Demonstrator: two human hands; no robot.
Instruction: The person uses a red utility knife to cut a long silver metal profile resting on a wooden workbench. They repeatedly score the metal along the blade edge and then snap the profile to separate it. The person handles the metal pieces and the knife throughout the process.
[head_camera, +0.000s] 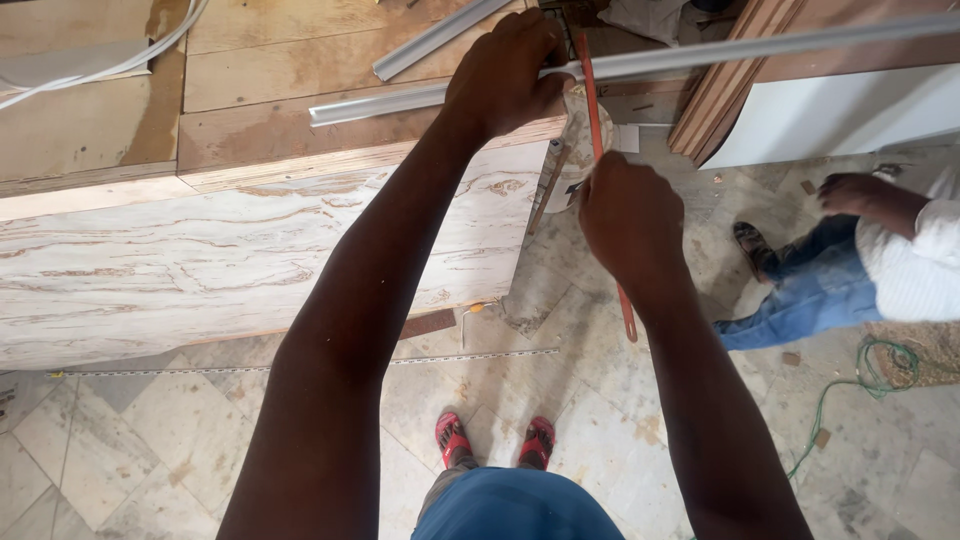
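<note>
My left hand (503, 72) presses down on a long silver metal strip (700, 55) that lies across the edge of a wooden workbench (250, 130) and juts out to the right. My right hand (628, 215) grips a red-framed hacksaw (590, 90), whose frame crosses the strip just right of my left hand. The saw's lower end sticks out below my right hand. A second, shorter metal strip (435, 38) lies on the bench top behind the first.
The bench front is pale wood-grain board (250, 260). Another person (880, 255) in jeans and a white top crouches at right on the tiled floor. A tape measure strip (300, 365) lies on the floor, a green cord (860, 385) at right. My red sandals (495, 440) are below.
</note>
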